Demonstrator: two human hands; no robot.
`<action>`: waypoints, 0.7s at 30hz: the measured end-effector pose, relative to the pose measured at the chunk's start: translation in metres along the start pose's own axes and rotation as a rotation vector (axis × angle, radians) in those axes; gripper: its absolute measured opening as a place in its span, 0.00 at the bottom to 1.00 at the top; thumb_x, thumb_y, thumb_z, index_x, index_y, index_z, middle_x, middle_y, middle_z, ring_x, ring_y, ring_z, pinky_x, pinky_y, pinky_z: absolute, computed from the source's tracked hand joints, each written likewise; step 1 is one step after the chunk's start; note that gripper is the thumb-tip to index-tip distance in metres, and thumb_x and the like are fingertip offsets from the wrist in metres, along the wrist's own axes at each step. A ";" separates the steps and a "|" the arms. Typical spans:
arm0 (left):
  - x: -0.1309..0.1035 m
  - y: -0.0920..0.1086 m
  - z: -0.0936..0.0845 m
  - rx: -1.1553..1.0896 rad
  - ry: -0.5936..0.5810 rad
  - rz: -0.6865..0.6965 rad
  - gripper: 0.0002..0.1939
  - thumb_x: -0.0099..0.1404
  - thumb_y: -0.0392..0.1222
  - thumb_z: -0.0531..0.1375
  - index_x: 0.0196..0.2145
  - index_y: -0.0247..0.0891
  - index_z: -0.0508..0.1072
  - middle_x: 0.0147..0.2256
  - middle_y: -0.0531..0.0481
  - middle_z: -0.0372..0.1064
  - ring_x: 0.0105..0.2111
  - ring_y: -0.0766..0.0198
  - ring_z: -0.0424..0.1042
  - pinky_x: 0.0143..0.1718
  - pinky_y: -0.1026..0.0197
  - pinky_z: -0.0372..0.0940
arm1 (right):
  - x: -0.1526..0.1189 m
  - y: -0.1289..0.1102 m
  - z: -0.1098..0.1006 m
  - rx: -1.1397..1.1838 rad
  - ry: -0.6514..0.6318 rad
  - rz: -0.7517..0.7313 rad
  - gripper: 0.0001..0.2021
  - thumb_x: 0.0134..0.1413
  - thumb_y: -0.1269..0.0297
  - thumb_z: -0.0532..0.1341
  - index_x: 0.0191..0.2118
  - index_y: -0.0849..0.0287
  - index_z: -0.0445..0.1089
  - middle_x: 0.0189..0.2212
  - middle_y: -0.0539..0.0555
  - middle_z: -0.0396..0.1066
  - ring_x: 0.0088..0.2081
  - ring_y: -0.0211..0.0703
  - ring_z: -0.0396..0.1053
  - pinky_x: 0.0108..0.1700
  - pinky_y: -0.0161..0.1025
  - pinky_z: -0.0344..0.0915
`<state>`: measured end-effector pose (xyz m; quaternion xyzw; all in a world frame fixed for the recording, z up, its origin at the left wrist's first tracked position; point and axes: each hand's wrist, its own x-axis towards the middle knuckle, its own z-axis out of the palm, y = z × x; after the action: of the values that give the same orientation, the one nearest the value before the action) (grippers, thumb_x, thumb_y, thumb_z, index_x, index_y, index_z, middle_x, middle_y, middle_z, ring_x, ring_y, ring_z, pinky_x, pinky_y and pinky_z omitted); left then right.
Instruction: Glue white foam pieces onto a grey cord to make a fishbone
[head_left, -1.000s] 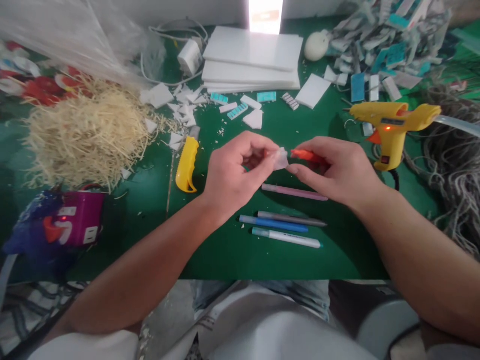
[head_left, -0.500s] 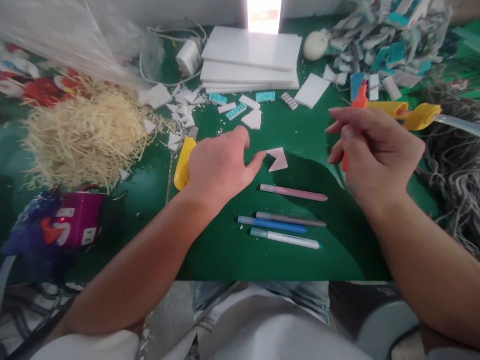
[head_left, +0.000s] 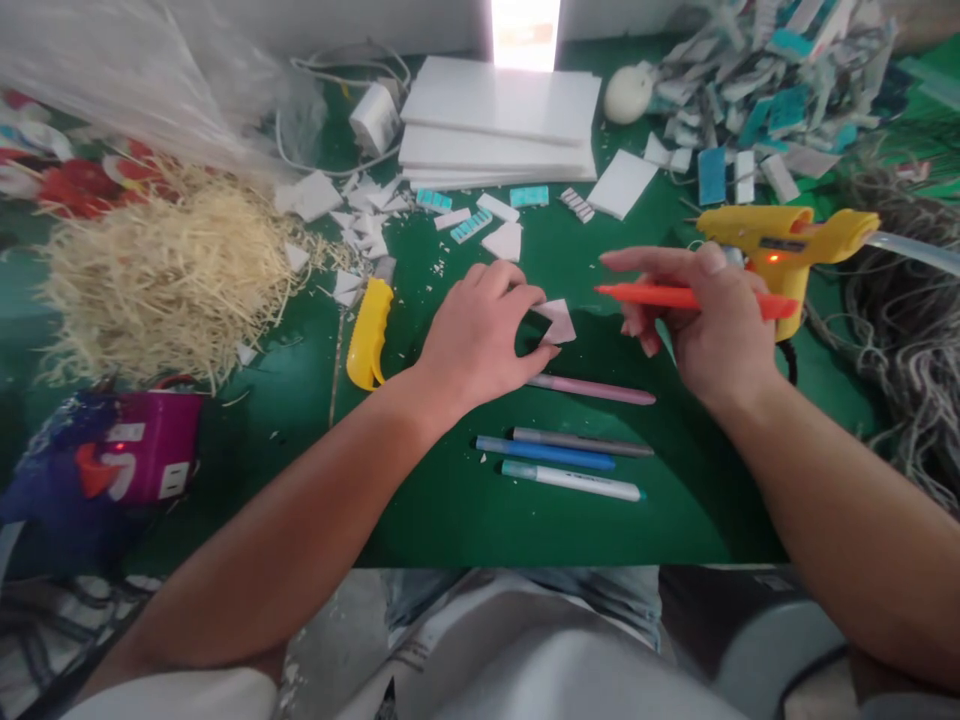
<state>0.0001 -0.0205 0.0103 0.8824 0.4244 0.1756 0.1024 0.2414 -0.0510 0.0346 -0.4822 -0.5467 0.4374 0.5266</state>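
Note:
My left hand reaches over the green table, with thumb and fingertips at the edges of a small, pale pinkish-white foam piece. The fingers hide part of the piece and one end of a pink marker. My right hand holds an orange-red marker raised, its tip pointing left toward the foam piece. A grey marker, a blue marker and a white marker with teal ends lie nearer the table's front edge. Left of my left hand rests a yellow-handled cutter.
Behind my right hand stands a yellow glue gun, its light on. White foam sheets are stacked at the back, with small striped pieces before them. Straw-like shreds lie left; foam scraps and grey yarn lie right.
My left hand has moved right, and its thumb and fingers now frame the foam piece. My right hand has moved left, turning the orange-red marker from upright to roughly level and uncovering the glue gun.

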 end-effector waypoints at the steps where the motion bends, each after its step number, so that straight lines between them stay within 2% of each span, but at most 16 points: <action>1: 0.000 0.000 -0.001 -0.010 -0.002 0.006 0.20 0.75 0.50 0.68 0.57 0.35 0.83 0.55 0.36 0.77 0.53 0.44 0.77 0.55 0.42 0.76 | 0.000 0.000 0.000 -0.015 0.002 0.015 0.21 0.70 0.37 0.69 0.42 0.49 0.88 0.21 0.48 0.73 0.21 0.40 0.67 0.21 0.40 0.65; 4: -0.003 -0.001 -0.002 -0.054 -0.003 0.025 0.18 0.74 0.48 0.68 0.56 0.36 0.84 0.55 0.37 0.77 0.54 0.44 0.76 0.57 0.42 0.75 | 0.002 0.000 0.001 -0.107 -0.006 0.048 0.09 0.65 0.52 0.75 0.39 0.52 0.86 0.25 0.49 0.78 0.24 0.40 0.72 0.24 0.39 0.71; 6: -0.005 -0.002 -0.002 -0.084 0.001 0.028 0.19 0.72 0.47 0.70 0.57 0.37 0.83 0.56 0.38 0.77 0.55 0.44 0.76 0.59 0.41 0.75 | 0.002 0.000 0.003 -0.189 -0.017 0.083 0.08 0.61 0.57 0.76 0.33 0.53 0.85 0.26 0.50 0.79 0.22 0.39 0.72 0.26 0.39 0.73; 9: -0.006 -0.004 0.000 -0.114 0.017 0.024 0.20 0.71 0.48 0.71 0.57 0.37 0.83 0.55 0.38 0.77 0.54 0.45 0.76 0.59 0.41 0.75 | 0.002 0.000 0.008 -0.261 0.011 0.118 0.08 0.58 0.61 0.77 0.28 0.51 0.83 0.24 0.49 0.80 0.20 0.38 0.70 0.25 0.39 0.73; 15: -0.005 -0.004 0.001 -0.127 0.021 0.012 0.17 0.71 0.47 0.72 0.54 0.40 0.84 0.55 0.41 0.77 0.54 0.46 0.76 0.61 0.40 0.74 | 0.006 0.004 0.020 -0.231 0.119 0.148 0.09 0.54 0.68 0.75 0.26 0.51 0.80 0.21 0.47 0.78 0.18 0.39 0.71 0.21 0.37 0.70; 21: -0.005 -0.004 0.000 -0.136 0.004 0.016 0.17 0.73 0.47 0.70 0.55 0.38 0.84 0.55 0.39 0.77 0.55 0.45 0.76 0.59 0.40 0.75 | 0.007 0.006 0.020 -0.317 0.122 0.116 0.16 0.60 0.68 0.75 0.23 0.51 0.75 0.19 0.46 0.75 0.16 0.36 0.66 0.19 0.36 0.66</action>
<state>-0.0057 -0.0224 0.0083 0.8764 0.4047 0.2067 0.1597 0.2219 -0.0426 0.0281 -0.6154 -0.5471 0.3455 0.4501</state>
